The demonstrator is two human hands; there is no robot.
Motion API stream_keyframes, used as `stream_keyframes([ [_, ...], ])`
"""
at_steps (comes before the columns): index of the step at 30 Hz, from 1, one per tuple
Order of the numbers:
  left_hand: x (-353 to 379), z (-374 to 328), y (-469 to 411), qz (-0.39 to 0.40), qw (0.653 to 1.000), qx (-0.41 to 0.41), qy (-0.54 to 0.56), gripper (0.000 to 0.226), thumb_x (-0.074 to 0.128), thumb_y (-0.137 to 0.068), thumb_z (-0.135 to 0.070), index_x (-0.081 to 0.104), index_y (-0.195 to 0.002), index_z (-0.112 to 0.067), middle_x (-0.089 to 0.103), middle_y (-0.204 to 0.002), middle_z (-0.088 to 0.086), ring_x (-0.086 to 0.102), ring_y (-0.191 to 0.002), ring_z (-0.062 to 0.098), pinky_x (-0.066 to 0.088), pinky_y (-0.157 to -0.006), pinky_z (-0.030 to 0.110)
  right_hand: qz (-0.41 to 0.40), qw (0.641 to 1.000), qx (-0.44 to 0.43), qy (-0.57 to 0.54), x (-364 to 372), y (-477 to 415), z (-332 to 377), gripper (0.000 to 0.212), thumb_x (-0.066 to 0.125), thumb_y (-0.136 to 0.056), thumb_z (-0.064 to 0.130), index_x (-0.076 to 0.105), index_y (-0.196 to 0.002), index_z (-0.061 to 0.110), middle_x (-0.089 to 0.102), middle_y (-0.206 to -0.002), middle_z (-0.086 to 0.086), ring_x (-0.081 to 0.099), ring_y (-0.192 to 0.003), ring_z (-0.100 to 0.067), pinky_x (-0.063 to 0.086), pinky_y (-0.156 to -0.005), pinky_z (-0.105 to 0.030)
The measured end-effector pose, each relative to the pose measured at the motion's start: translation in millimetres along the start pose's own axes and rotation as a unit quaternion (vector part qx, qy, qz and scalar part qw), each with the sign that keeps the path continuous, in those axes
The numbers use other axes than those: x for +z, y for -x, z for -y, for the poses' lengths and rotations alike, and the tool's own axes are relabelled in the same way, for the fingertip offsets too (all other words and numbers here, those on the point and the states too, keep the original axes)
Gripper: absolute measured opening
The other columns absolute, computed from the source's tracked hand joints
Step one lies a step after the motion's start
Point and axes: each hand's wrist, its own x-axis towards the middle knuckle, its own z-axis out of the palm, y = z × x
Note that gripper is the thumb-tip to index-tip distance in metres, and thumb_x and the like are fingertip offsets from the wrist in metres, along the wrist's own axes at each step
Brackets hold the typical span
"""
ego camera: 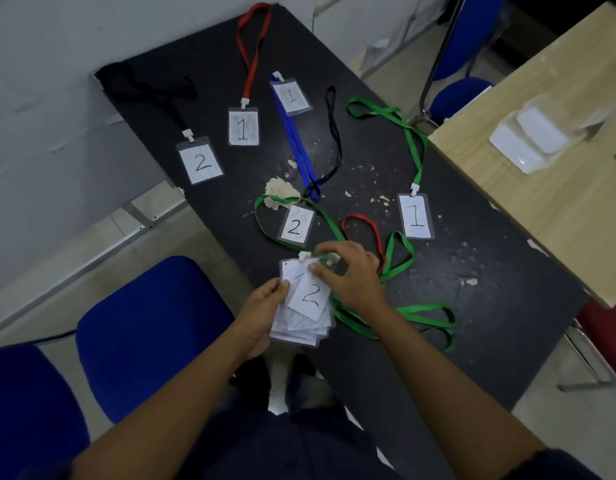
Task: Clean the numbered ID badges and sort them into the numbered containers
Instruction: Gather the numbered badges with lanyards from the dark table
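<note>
My left hand (pixel 261 310) grips a stack of clear badge holders (pixel 301 327) at the black table's near edge. My right hand (pixel 351 275) pinches a paper card marked 2 (pixel 310 296) at its top, tilted over the stack. Other badges lie flat on the table: a 2 on a black lanyard (pixel 201 161), a 1 on a red lanyard (pixel 243 127), a 1 on a blue lanyard (pixel 292 96), a smudged 2 on a green lanyard (pixel 295 226), and a 1 on a green lanyard (pixel 416 216).
The black table (pixel 490 271) carries flaky debris (pixel 280 192) near its middle. Lanyards in green, red and black loop beside my right hand. Clear plastic containers (pixel 538 136) sit on a wooden table at the right. Blue chairs (pixel 150 327) stand at the left.
</note>
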Motion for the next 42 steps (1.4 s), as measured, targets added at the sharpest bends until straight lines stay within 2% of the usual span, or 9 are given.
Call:
stream_keyframes([
  [4, -3.2, -8.1, -5.2, 0.013, 1.0, 0.018, -0.022, 0.022, 0.047, -0.104, -0.019, 0.063, -0.114, -0.007, 0.072, -0.108, 0.018, 0.072, -0.09, 0.029, 0.061, -0.073, 0.041, -0.199, 0.971, 0.091, -0.097, 17.7, 20.3, 6.9, 0.044, 0.068, -0.089, 0.037, 0.056, -0.126, 0.017, 0.052, -0.132, -0.001, 0.049, -0.123, -0.014, 0.04, -0.104, -0.035],
  [8, -4.7, -14.4, -10.4, 0.031, 0.997, 0.02, -0.066, 0.022, 0.045, -0.105, -0.018, 0.064, -0.115, -0.011, 0.074, -0.108, 0.014, 0.072, -0.093, 0.028, 0.06, -0.078, 0.042, -0.081, 0.931, 0.258, -0.244, 36.9, 45.8, 8.4, 0.028, 0.055, -0.097, 0.039, 0.057, -0.117, 0.019, 0.066, -0.109, 0.0, 0.064, -0.093, -0.009, 0.05, -0.071, -0.011],
  [13, 2.2, -17.2, -17.4, 0.042, 0.993, 0.001, -0.114, 0.028, 0.043, -0.105, -0.031, 0.062, -0.12, -0.016, 0.075, -0.108, 0.011, 0.071, -0.1, 0.029, 0.057, -0.089, 0.046, -0.042, 0.932, 0.251, -0.26, 48.3, 57.9, 6.4, 0.029, 0.052, -0.098, 0.017, 0.054, -0.127, 0.021, 0.068, -0.114, 0.003, 0.065, -0.104, -0.015, 0.054, -0.091, -0.04],
  [17, 5.5, -15.3, -21.2, 0.072, 0.98, 0.007, -0.184, 0.024, 0.05, -0.103, -0.024, 0.057, -0.126, -0.02, 0.071, -0.117, 0.007, 0.069, -0.107, 0.026, 0.054, -0.096, 0.049, 0.015, 0.935, 0.257, -0.242, 48.1, 58.6, -0.4, 0.047, 0.051, -0.094, 0.019, 0.044, -0.139, 0.034, 0.064, -0.122, 0.007, 0.063, -0.107, -0.01, 0.051, -0.095, -0.034],
  [20, 4.4, -17.0, -28.0, 0.078, 0.976, 0.007, -0.202, 0.025, 0.05, -0.103, -0.014, 0.056, -0.126, -0.02, 0.07, -0.118, 0.008, 0.069, -0.106, 0.026, 0.055, -0.093, 0.046, 0.043, 0.943, 0.25, -0.216, 45.1, 55.0, -9.3, 0.038, 0.057, -0.095, 0.035, 0.053, -0.132, 0.032, 0.067, -0.118, 0.012, 0.064, -0.105, -0.005, 0.052, -0.09, -0.026],
  [26, 7.1, -22.9, -41.9, 0.061, 0.985, -0.025, -0.157, 0.022, 0.052, -0.101, -0.015, 0.06, -0.121, -0.019, 0.074, -0.108, 0.009, 0.072, -0.093, 0.025, 0.06, -0.07, 0.038, -0.119, 0.938, 0.298, -0.13, 5.3, 8.4, -48.4, 0.016, 0.056, -0.097, 0.034, 0.065, -0.095, 0.021, 0.069, -0.091, 0.0, 0.065, -0.087, -0.019, 0.05, -0.075, -0.03],
  [30, 12.7, -25.7, -49.4, 0.059, 0.989, -0.039, -0.131, 0.022, 0.051, -0.102, -0.014, 0.06, -0.121, -0.019, 0.074, -0.109, 0.01, 0.072, -0.094, 0.026, 0.06, -0.07, 0.039, -0.2, 0.914, 0.337, -0.103, -37.0, -41.9, -84.6, 0.01, 0.059, -0.093, 0.022, 0.064, -0.096, 0.014, 0.067, -0.093, -0.004, 0.063, -0.096, -0.025, 0.043, -0.078, -0.027],
  [36, 23.3, -27.2, -64.6, 0.049, 0.994, -0.047, -0.086, 0.025, 0.049, -0.101, -0.013, 0.062, -0.121, -0.022, 0.075, -0.107, 0.007, 0.074, -0.089, 0.023, 0.06, -0.062, 0.035, -0.192, 0.917, 0.35, 0.018, -83.7, -101.2, -132.1, 0.042, 0.063, -0.09, 0.021, 0.054, -0.128, 0.004, 0.053, -0.131, -0.018, 0.05, -0.121, -0.033, 0.044, -0.099, -0.037],
  [42, 27.5, -31.5, -78.1, 0.045, 0.994, -0.058, -0.076, 0.027, 0.05, -0.101, -0.016, 0.064, -0.122, -0.027, 0.074, -0.113, 0.006, 0.073, -0.098, 0.027, 0.06, -0.068, 0.04, -0.138, 0.897, 0.406, 0.112, -94.6, -123.4, -158.1, 0.084, 0.077, -0.078, 0.047, 0.036, -0.138, 0.003, 0.04, -0.143, -0.021, 0.035, -0.133, -0.037, 0.036, -0.105, -0.045],
])
